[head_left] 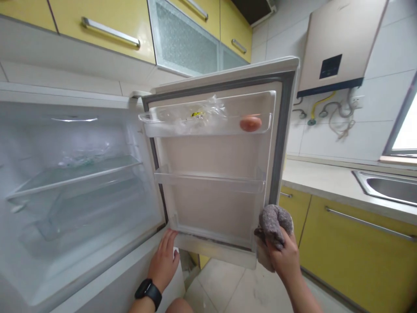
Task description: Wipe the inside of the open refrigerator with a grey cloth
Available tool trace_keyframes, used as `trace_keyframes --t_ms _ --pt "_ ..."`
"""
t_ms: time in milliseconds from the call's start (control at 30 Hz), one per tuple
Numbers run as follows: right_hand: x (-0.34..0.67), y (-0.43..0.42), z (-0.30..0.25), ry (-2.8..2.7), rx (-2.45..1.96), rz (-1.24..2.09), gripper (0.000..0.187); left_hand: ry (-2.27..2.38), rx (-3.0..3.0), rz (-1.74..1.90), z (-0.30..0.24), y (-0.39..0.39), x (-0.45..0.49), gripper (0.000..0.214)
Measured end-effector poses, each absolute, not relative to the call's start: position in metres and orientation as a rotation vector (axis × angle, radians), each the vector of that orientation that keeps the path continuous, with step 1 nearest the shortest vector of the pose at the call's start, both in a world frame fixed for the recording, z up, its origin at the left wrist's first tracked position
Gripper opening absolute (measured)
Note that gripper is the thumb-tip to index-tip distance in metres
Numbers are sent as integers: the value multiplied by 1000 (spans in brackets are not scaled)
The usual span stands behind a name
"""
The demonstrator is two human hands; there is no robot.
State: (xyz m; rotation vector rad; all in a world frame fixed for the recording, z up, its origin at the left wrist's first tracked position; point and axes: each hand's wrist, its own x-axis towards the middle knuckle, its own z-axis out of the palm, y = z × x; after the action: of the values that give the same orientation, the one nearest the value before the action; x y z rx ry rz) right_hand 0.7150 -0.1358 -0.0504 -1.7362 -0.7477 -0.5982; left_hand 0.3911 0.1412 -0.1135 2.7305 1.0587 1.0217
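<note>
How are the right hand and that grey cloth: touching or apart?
Touching. The head view shows the right hand gripping the bunched grey cloth, with no gap between them.

At seven o'clock in the head view, the person's bare left hand [165, 253] has slim fingers, and round its wrist sits a black smartwatch with a squarish, round-cornered case [142, 288] and a broad, smooth, dark strap [154, 297], a thin lighter line showing where the two meet. Toward half past four, the bare right hand [286, 256] is partly hidden, its slender forearm [301, 289] uncovered down to the lower edge. Between six and seven o'clock peeps a rounded, bare bit of leg [179, 306], apparently a knee.
</note>
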Motion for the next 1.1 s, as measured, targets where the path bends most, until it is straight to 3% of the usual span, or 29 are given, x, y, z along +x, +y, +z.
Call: trace_keyframes --t_ms 167,433,533,767,1100 --pt "706 -141 -57 -654 -1788 -519 57 1016 2692 1038 -111 140 391 55" --pt "706 -115 67 -601 -1649 -816 51 1026 2630 1029 -115 140 392 58" --pt "696 -109 56 -534 -1656 -816 54 1010 2607 1022 -112 138 392 60" --pt "683 -123 -32 -385 -1902 -525 62 974 2582 1009 -107 136 393 65" --pt "687 -106 27 -388 -1734 -660 59 910 2648 1003 -104 137 388 68"
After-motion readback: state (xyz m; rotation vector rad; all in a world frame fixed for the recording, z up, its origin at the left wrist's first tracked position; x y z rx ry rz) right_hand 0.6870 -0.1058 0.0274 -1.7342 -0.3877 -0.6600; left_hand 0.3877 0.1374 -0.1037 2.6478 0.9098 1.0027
